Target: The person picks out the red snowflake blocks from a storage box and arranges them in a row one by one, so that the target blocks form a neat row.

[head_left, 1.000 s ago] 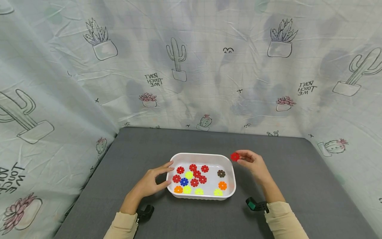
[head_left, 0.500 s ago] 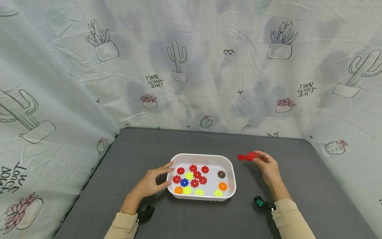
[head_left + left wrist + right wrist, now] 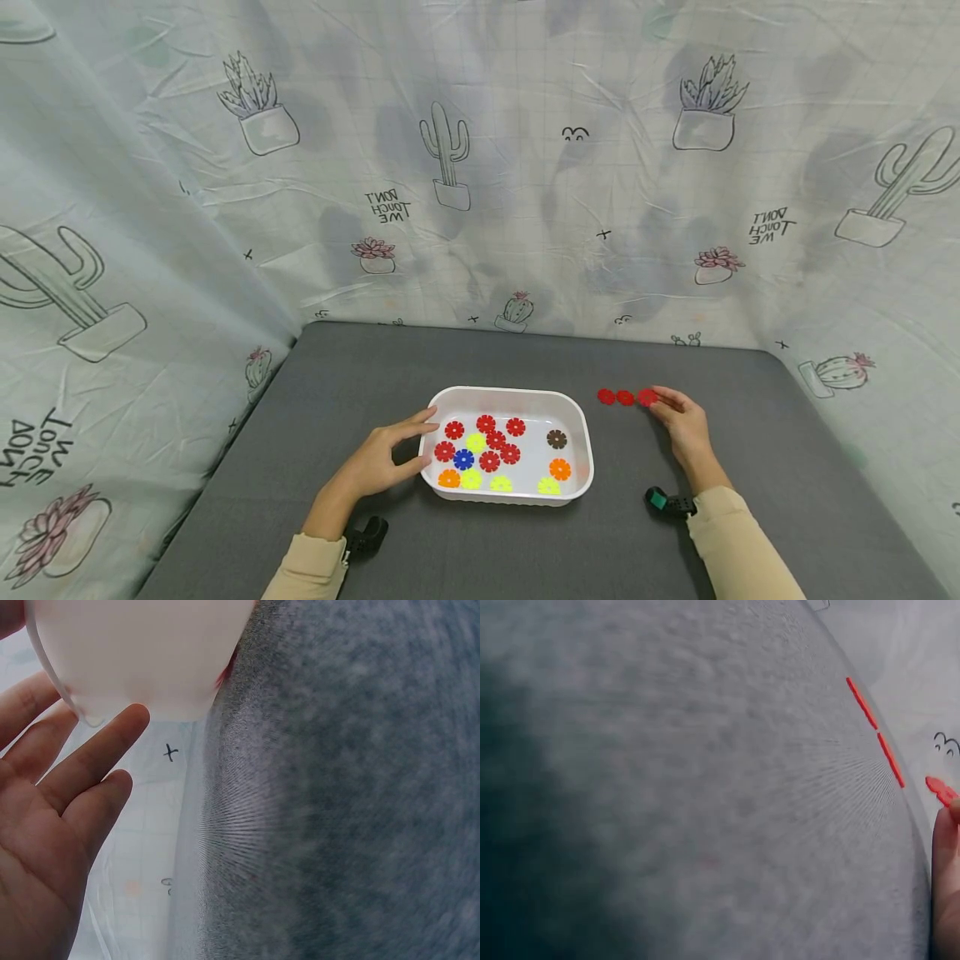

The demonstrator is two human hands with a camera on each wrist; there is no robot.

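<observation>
My right hand (image 3: pixel 686 429) pinches a red notched building disc (image 3: pixel 647 397) between thumb and fingertips. In the right wrist view that red disc (image 3: pixel 941 790) is tilted and raised off the cloth. Just to its left in the head view, two more red discs (image 3: pixel 616 397) lie flat in a row. A white plastic tray (image 3: pixel 534 498) stands left of them, with several red, yellow, orange, blue and brown discs inside. My left hand (image 3: pixel 378 458) rests on the tray's left rim, thumb and forefinger spread apart. Its other fingers (image 3: pixel 94 761) extend fairly straight beside the tray's outer wall.
A dark grey cloth (image 3: pixel 510 542) covers the table. Behind it and at both sides hangs a pale curtain (image 3: pixel 525 167) with cactus drawings. Dark wrist devices (image 3: pixel 667 503) sit below both hands.
My right hand has moved to the right, away from the tray. Two red discs now lie on the cloth, and one stays in its fingers. The left hand and tray have not moved.
</observation>
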